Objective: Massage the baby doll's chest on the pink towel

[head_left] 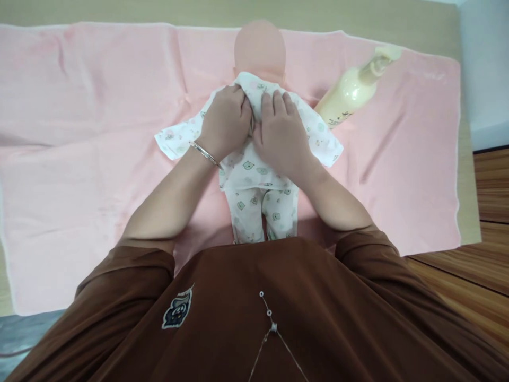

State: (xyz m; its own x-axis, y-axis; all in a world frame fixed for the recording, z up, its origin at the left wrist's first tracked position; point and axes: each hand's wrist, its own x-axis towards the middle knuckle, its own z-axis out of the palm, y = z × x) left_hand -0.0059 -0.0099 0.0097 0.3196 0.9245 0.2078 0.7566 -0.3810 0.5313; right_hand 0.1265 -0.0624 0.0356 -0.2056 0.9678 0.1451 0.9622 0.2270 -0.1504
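A baby doll (260, 50) lies on a pink cloth, its bald head toward the far edge. It wears a white printed top (254, 172) with the sleeves spread out and matching trousers (246, 212). My left hand (228, 119), with a silver bangle at the wrist, is on the upper part of the top, its fingers curled into the fabric. My right hand (280, 130) rests beside it on the top, fingers stretched and lying fairly flat. Both thumbs are near each other at the middle of the chest area, where the fabric is bunched.
A cream pump bottle (350, 93) lies on its side to the right of the doll, close to the right sleeve. The pink cloth (99, 132) covers most of a light wooden table (358, 18). Brown wooden boards (493, 185) show at the right.
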